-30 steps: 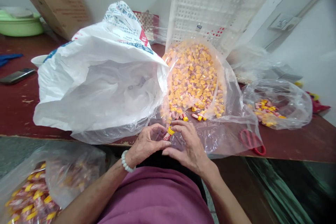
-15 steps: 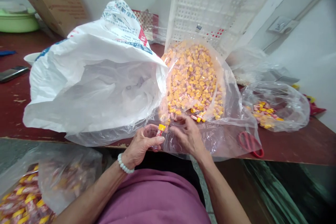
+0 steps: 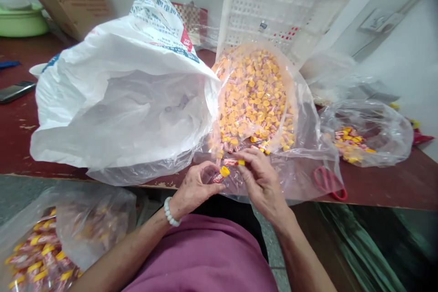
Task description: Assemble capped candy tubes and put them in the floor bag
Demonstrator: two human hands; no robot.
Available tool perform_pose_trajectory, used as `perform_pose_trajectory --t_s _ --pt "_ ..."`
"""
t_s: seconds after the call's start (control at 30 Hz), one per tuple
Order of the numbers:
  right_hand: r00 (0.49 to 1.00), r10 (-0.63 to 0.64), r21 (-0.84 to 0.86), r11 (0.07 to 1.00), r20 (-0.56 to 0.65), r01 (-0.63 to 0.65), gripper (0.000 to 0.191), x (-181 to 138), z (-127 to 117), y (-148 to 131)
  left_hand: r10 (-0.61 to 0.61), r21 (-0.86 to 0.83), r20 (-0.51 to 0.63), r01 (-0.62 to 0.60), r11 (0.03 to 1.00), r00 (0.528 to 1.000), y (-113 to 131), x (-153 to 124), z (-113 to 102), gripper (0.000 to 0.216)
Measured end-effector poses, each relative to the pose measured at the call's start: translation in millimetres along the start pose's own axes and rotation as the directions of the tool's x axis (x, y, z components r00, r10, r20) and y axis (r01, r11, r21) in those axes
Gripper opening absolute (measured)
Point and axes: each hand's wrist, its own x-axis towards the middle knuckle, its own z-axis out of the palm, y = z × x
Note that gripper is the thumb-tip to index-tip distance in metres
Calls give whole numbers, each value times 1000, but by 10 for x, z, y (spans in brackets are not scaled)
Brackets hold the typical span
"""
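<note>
My left hand (image 3: 197,188), with a pale bead bracelet at the wrist, grips a small red-and-white printed tube with a yellow cap (image 3: 221,175). Between the fingers and thumb of my right hand (image 3: 260,178) is a second tube of that kind (image 3: 234,162), lying sideways, its yellow end to the right. The two tubes are close together but look apart. Just beyond my hands, a clear plastic bag (image 3: 310,118) holds a heap of similar yellow-capped pieces (image 3: 256,93). Left of it, a large white printed sack (image 3: 78,77) lies with its mouth towards me.
Red scissors (image 3: 330,182) lie partly under clear plastic at the right front. A smaller bag (image 3: 393,146) of pieces is farther right. Filled bags of tubes (image 3: 44,255) sit low at left. A white crate (image 3: 260,9) stands behind; a phone (image 3: 15,92) lies far left.
My right hand has come away from the heap's edge with a tube in its fingers. The tube in my left hand has tilted over to the right, and that hand has shifted slightly right.
</note>
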Motion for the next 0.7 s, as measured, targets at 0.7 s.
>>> perform_pose_trajectory --t_s 0.7 --pt "986 -147 -280 946 84 165 42 -170 535 -131 -151 -439 101 180 880 983 -55 -48 132 23"
